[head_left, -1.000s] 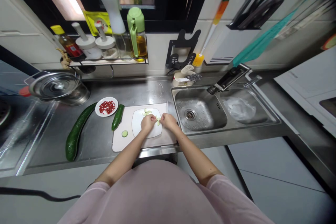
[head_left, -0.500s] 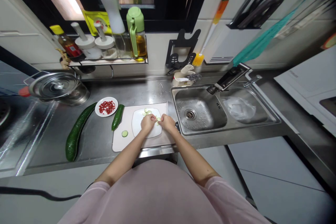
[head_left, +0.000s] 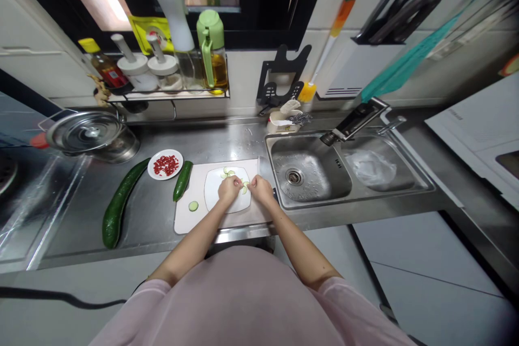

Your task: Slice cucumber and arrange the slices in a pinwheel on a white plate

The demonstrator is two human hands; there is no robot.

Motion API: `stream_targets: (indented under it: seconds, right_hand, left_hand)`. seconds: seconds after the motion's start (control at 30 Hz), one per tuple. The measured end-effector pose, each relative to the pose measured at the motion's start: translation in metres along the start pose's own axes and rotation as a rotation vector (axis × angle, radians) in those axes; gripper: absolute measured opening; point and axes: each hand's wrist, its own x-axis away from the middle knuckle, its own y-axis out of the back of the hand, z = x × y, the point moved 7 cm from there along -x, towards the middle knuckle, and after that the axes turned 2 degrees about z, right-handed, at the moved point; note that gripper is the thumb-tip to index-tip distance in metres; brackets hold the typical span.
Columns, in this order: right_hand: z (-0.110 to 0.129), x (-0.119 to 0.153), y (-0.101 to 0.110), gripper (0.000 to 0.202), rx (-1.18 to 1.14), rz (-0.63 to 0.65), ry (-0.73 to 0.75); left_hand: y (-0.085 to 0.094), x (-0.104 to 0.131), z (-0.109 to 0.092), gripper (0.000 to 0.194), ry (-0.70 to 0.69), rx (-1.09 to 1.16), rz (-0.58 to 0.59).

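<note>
A white plate [head_left: 214, 194] rests on a pale cutting board [head_left: 231, 220]. Several thin cucumber slices [head_left: 227, 172] lie near its back edge. My left hand [head_left: 229, 189] is over the plate, fingers pinched by a pale green slice [head_left: 244, 188]; whatever is between the fingertips is too small to make out. Just right of that slice, my right hand [head_left: 260, 190] has its fingers pressed together, their contents also unclear. One round slice [head_left: 193, 206] lies on the board's left part. A cut cucumber piece [head_left: 183, 180] lies across the board's left edge.
Left of the board are a small plate of chopped red pieces [head_left: 156, 174], a long cucumber [head_left: 117, 211] and a lidded steel pot [head_left: 117, 148]. A double sink [head_left: 310, 204] adjoins on the right. A dark handle [head_left: 275, 195] shows beside my right hand.
My right hand has moved slightly right, apart from my left, and the slice between them shows more fully. The other objects stay in place.
</note>
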Motion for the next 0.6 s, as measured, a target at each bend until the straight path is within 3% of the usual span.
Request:
stream_targets:
  seconds: [0.2, 0.6]
  right_hand:
    - [0.001, 0.0, 0.006, 0.014, 0.027, -0.01, -0.019]
    - [0.006, 0.013, -0.003, 0.02, 0.037, 0.04, 0.008]
  left_hand:
    - [0.002, 0.002, -0.002, 0.007, -0.009, 0.0, -0.009]
    - [0.001, 0.002, 0.0, 0.008, 0.007, 0.02, -0.006]
